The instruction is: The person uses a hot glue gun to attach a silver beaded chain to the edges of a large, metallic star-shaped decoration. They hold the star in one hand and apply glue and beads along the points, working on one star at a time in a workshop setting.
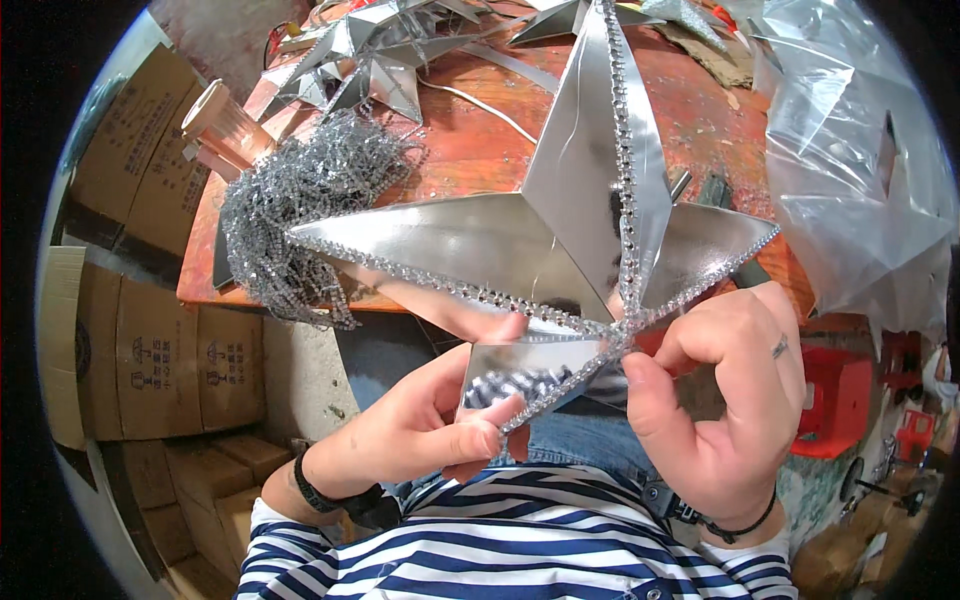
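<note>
Centrally, a large, faceted star of mirror-like silver sheet (585,190) is held above the person's lap at the near table edge, its longest visible point extending over the tabletop. Silver beaded trim (626,170) follows its ridges and converges at the centre. The left hand (430,420) grips the lower-left point, thumb across the front near the tip. The right hand (725,380) is beside the centre, thumb and forefinger drawn narrowly together; whether they pinch the trim cannot be told.

To the left, a tangled heap of silver beaded strands (300,200) rests on the worn, red-orange wooden table (690,110), next to a translucent pinkish plastic cup (228,125). Further silver stars (385,70) lie at the far side. Clear plastic sheeting (850,170) hangs at the right, above a red plastic stool (835,400). Brown cardboard boxes (155,360) are stacked at the left.
</note>
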Demonstrator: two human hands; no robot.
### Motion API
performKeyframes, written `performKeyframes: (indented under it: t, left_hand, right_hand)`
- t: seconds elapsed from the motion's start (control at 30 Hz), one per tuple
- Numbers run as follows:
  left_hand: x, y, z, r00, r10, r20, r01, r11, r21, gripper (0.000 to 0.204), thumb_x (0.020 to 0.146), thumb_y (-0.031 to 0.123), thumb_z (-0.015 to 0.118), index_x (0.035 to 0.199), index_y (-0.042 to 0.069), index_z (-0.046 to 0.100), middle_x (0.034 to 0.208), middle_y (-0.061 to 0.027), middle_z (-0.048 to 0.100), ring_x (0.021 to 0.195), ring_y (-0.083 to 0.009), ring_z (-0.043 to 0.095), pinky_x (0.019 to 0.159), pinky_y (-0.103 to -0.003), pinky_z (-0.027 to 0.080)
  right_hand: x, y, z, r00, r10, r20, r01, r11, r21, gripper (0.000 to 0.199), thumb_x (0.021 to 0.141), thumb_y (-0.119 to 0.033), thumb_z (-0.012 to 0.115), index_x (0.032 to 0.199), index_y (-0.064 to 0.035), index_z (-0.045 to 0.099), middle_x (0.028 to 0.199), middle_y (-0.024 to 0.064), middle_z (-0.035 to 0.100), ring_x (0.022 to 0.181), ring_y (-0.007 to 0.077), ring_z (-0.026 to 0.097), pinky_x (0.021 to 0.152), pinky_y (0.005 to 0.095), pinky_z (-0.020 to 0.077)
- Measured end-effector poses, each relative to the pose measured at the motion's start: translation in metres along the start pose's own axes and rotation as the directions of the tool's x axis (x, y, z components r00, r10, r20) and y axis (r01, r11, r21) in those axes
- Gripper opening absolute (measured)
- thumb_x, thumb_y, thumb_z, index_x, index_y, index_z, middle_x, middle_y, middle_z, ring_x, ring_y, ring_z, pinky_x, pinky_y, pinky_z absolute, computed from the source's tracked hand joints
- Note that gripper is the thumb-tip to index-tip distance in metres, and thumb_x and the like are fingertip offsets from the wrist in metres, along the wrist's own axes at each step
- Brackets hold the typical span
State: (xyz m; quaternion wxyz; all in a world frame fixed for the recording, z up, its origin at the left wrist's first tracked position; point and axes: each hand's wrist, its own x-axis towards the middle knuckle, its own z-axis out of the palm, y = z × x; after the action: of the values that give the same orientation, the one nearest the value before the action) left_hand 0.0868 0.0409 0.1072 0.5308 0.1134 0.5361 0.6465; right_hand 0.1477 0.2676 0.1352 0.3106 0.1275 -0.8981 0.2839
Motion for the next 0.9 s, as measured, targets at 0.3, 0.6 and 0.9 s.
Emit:
performKeyframes:
  t: [0.3, 0.6, 0.9]
  left_hand:
    - [-0.001, -0.008, -0.002, 0.995, 0.083, -0.060, -0.083, 0.997, 0.010, 0.055, 0.086, 0.030, 0.069, 0.121, -0.001, 0.040, 0.098, -0.0082, 0.057, 0.076, -0.0096, 0.058, 0.062, -0.021, 0.048]
    - [0.003, -0.013, -0.005, 0.980, 0.175, -0.098, -0.147, 0.959, 0.241, 0.042, 0.083, 0.033, 0.071, 0.102, -0.002, 0.056, 0.088, -0.0016, 0.061, 0.079, -0.0042, 0.054, 0.069, -0.020, 0.046]
    - [0.001, -0.015, -0.008, 0.966, 0.218, -0.138, -0.153, 0.915, 0.373, 0.040, 0.084, 0.029, 0.071, 0.104, -0.001, 0.052, 0.084, -0.0013, 0.063, 0.068, -0.0038, 0.054, 0.057, -0.019, 0.043]
  right_hand:
    - [-0.002, -0.006, -0.002, 0.968, 0.236, 0.088, -0.250, 0.941, 0.228, 0.015, 0.071, -0.004, 0.067, 0.074, -0.0050, 0.052, 0.070, 0.0033, 0.051, 0.069, 0.0176, 0.043, 0.065, 0.0292, 0.0344]
    - [-0.002, -0.013, -0.009, 0.861, 0.465, 0.206, -0.508, 0.812, 0.288, 0.015, 0.070, -0.004, 0.069, 0.072, -0.0030, 0.054, 0.069, 0.0025, 0.052, 0.067, 0.0142, 0.046, 0.066, 0.0262, 0.0358]
    - [0.009, 0.000, -0.020, 0.921, 0.323, 0.219, -0.331, 0.944, 0.002, 0.015, 0.064, -0.004, 0.073, 0.068, -0.0042, 0.058, 0.066, 0.0023, 0.057, 0.067, 0.0166, 0.048, 0.065, 0.0297, 0.0367]
